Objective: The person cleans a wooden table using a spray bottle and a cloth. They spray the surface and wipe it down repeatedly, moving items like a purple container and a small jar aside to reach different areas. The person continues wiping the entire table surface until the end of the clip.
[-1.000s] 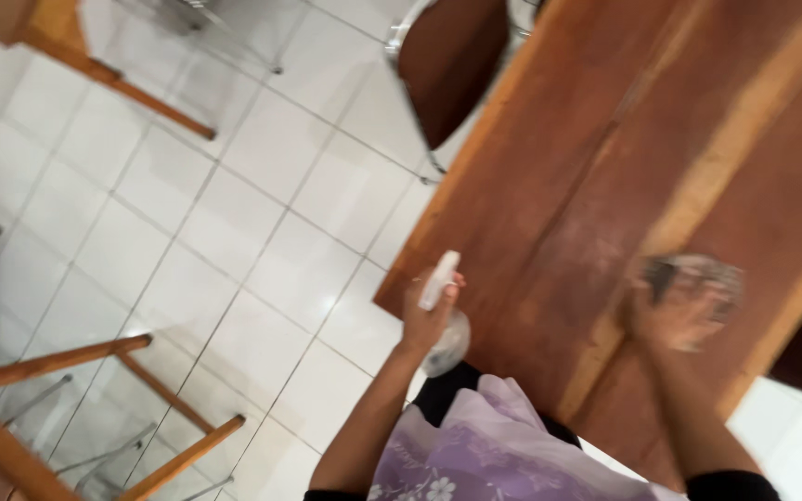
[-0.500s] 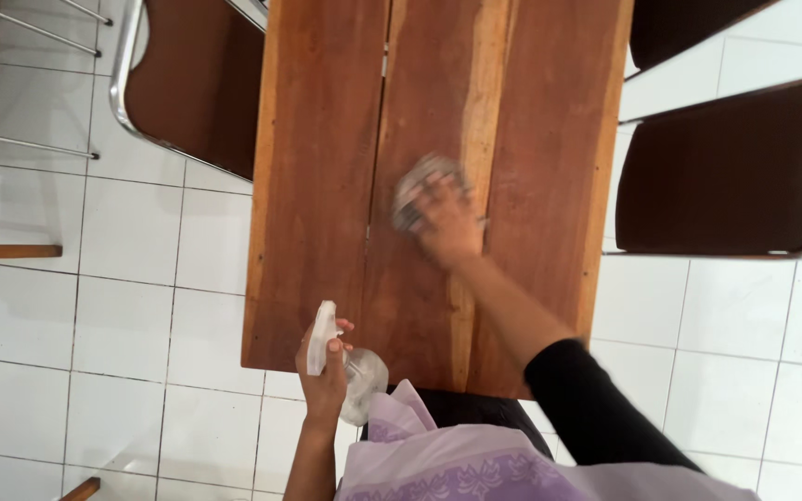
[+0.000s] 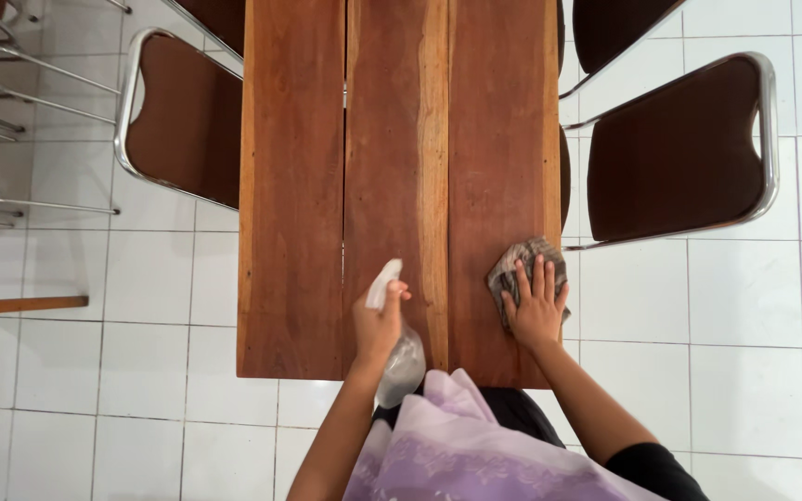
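Note:
A long wooden plank table [image 3: 294, 186] runs away from me. My left hand [image 3: 378, 325] grips a clear spray bottle [image 3: 401, 366] with a white nozzle, held over the table's near end and pointing along the boards. My right hand [image 3: 536, 301] lies flat, fingers spread, pressing a grey patterned cloth [image 3: 512, 264] onto the right plank close to the table's right edge.
A brown chair with a chrome frame [image 3: 679, 148] stands right of the table, another chair [image 3: 183, 121] on the left. More chair legs [image 3: 11, 83] show at far left. White floor tiles [image 3: 122, 408] surround the table. My purple garment [image 3: 475, 445] fills the bottom.
The view has swung until the table runs straight ahead. My right hand and cloth slid from the table's middle to its right edge. The left hand keeps the bottle.

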